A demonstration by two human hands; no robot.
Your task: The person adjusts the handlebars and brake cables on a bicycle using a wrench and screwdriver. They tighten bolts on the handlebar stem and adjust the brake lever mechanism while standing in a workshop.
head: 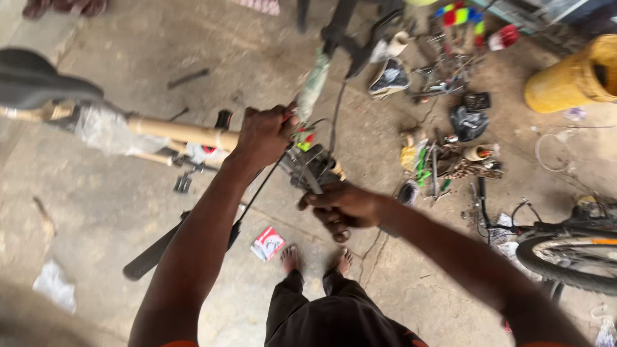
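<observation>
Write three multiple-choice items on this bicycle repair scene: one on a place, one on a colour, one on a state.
1. Where does the yellow bucket stand?
A. upper right
B. lower left
C. between the feet

2. What colour is the bicycle frame tube?
A. blue
B. tan
C. white

3. What is the left hand doing?
A. hanging free
B. lying flat on the floor
C. gripping the bicycle near the stem

Answers:
1 A, it sits at the picture's upper right edge.
2 B, the tube running from the saddle is tan.
3 C, its fingers close around the frame, while the right hand holds a tool beside it.
</observation>
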